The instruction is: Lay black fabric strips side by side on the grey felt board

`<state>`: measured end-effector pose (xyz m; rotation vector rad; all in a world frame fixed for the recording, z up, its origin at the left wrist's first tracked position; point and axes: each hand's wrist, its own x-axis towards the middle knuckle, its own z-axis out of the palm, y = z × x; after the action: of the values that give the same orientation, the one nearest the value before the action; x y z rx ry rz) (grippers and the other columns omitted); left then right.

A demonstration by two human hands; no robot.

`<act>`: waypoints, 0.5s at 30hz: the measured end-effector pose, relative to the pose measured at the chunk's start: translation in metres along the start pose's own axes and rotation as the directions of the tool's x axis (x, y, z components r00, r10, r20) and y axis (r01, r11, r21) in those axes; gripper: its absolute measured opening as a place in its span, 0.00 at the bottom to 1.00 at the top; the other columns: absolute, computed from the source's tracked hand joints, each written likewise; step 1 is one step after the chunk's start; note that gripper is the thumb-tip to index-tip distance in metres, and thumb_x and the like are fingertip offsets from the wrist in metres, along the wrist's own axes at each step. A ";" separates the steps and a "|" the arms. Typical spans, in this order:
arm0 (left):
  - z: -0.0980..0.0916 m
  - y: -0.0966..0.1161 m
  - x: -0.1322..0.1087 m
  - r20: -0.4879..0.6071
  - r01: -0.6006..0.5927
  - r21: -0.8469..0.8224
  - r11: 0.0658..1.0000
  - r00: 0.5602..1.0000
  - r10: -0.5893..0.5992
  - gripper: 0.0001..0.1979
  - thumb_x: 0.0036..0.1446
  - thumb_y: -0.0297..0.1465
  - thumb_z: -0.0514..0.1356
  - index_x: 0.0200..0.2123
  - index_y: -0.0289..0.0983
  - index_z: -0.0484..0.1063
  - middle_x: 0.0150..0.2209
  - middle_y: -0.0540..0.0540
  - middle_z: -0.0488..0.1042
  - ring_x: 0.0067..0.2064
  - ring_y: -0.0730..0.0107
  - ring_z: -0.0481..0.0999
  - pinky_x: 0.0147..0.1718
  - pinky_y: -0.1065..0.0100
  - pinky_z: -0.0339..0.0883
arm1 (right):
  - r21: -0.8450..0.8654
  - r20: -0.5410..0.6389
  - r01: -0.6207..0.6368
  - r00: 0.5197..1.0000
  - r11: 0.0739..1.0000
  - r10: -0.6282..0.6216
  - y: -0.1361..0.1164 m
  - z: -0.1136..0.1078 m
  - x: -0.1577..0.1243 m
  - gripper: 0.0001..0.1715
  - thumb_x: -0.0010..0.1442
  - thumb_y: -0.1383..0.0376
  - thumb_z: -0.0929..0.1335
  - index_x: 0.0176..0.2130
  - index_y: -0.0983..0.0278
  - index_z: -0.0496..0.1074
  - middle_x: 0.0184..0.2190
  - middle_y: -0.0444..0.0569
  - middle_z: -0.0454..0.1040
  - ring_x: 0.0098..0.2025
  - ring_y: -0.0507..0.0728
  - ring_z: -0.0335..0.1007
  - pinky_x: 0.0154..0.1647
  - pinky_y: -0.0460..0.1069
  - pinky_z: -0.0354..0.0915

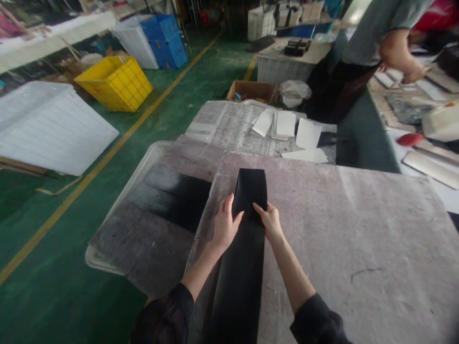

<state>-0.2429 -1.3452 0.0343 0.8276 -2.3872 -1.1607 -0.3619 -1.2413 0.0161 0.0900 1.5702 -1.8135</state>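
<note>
A long strip of black sheet material, perhaps leather or fabric, runs away from me along the pale worktable. Its far end looks doubled over into a flap. My left hand holds the strip's left edge, thumb on the top face and fingers along the side. On the opposite edge my right hand grips with its thumb on top, its other fingers partly hidden. Left of the table, further black pieces lie flat on a lower grey board.
Several white cut pieces lie on the board beyond. A cardboard box and a white bowl stand behind. At left are a yellow crate and white bins. A co-worker's arm reaches over a right-hand bench.
</note>
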 end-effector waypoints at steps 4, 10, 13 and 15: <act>-0.001 0.013 -0.033 0.190 -0.257 0.384 0.887 0.962 0.196 0.31 0.65 0.35 0.53 0.67 0.33 0.47 0.69 0.35 0.47 0.70 0.54 0.43 0.66 0.50 0.47 | -0.067 -0.030 0.035 0.999 0.997 -0.037 0.008 -0.001 0.005 0.22 0.45 0.53 0.74 0.38 0.62 0.77 0.33 0.47 0.82 0.34 0.60 0.77 0.37 0.53 0.72; 0.034 0.043 -0.115 0.382 -0.324 0.531 0.783 0.916 0.121 0.36 0.63 0.42 0.54 0.67 0.29 0.48 0.69 0.35 0.47 0.70 0.53 0.43 0.67 0.49 0.44 | -0.157 -0.085 0.118 0.988 0.981 -0.132 0.016 -0.001 0.008 0.23 0.46 0.53 0.73 0.38 0.64 0.77 0.33 0.47 0.81 0.36 0.60 0.76 0.36 0.52 0.71; 0.026 0.036 -0.198 0.369 -0.274 0.604 0.748 0.928 0.041 0.37 0.61 0.43 0.55 0.68 0.39 0.46 0.69 0.41 0.49 0.69 0.53 0.49 0.65 0.49 0.51 | -0.177 -0.086 0.134 0.985 0.975 -0.151 0.019 -0.002 0.008 0.24 0.46 0.53 0.73 0.38 0.65 0.77 0.34 0.49 0.81 0.36 0.61 0.75 0.36 0.52 0.70; -0.005 0.021 -0.272 0.317 -0.236 0.675 0.699 0.948 0.013 0.36 0.60 0.37 0.55 0.69 0.44 0.44 0.66 0.43 0.60 0.65 0.55 0.60 0.60 0.51 0.60 | -0.184 -0.080 0.141 0.984 0.973 -0.158 0.020 -0.003 0.008 0.23 0.46 0.53 0.73 0.38 0.66 0.77 0.34 0.50 0.81 0.37 0.61 0.75 0.36 0.52 0.70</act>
<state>-0.0396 -1.1627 0.0368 0.7029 -3.1395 -0.2630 -0.3575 -1.2422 -0.0051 -0.0283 1.8423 -1.7951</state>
